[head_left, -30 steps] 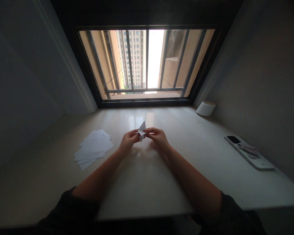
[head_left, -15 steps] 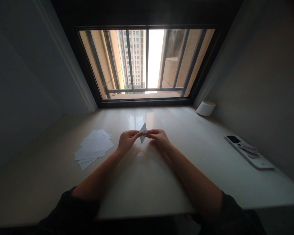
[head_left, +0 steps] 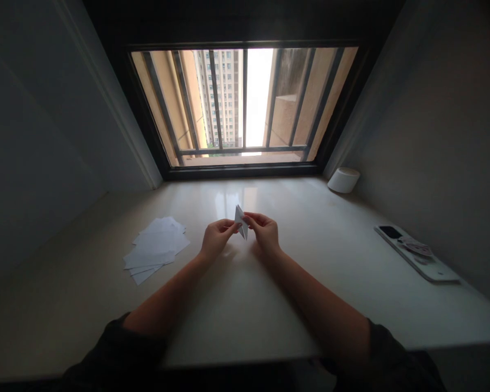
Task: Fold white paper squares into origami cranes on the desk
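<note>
Between my two hands is a small folded piece of white paper (head_left: 239, 215), held up above the pale surface with pointed ends at top and bottom. My left hand (head_left: 218, 237) pinches its left side between thumb and fingers. On the other side, my right hand (head_left: 264, 228) grips it with thumb and forefinger. The fingertips cover the paper's middle, so its inner folds are partly hidden. To the left of my left hand lies a loose stack of white paper sheets (head_left: 157, 244), overlapping at different angles.
A white phone (head_left: 420, 258) with a round grip on its back lies at the right by the wall. Farther back stands a white cylindrical object (head_left: 343, 180) in the corner. A dark-framed barred window (head_left: 245, 171) borders the pale counter (head_left: 237, 310) at the back.
The folded paper has turned in my fingers, and its two layers now show apart at the top. My right hand has rotated slightly with its fingers higher; my left hand has shifted a little right.
</note>
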Tool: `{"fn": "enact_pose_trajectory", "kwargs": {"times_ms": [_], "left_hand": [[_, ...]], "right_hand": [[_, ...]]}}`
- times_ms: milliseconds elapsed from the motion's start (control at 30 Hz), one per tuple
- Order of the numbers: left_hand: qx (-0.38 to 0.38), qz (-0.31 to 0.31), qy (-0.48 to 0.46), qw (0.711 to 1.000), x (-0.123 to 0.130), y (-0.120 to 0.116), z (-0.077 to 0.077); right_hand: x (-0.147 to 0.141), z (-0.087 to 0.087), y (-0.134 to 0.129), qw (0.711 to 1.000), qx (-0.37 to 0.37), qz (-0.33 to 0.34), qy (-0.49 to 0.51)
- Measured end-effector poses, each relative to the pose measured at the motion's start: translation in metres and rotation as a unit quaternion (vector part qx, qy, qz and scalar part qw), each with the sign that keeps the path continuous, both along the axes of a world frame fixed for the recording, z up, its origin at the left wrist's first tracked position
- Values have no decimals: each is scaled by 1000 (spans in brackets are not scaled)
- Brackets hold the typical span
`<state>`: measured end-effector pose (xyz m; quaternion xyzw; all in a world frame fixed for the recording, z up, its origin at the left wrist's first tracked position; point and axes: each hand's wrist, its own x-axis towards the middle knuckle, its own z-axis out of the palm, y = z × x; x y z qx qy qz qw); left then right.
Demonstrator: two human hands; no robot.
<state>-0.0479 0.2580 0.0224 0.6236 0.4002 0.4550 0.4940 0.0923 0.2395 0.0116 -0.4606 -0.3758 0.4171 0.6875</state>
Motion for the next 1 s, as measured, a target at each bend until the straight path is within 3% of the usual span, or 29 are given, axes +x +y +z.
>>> {"fn": "enact_pose_trajectory", "kwargs": {"times_ms": [333, 500, 633, 1000], "left_hand": [[-100, -5, -18, 995, -3, 4, -3], [-103, -24, 6, 994, -4, 2, 0], [-73, 4, 34, 997, -4, 2, 2], [-85, 11, -4, 996, -4, 3, -1]], "right_hand": [[7, 0, 0, 989, 21, 6, -146], [7, -1, 1, 992, -1, 47, -116], [8, -2, 3, 994, 0, 71, -83], [10, -2, 4, 989, -14, 140, -43]]}}
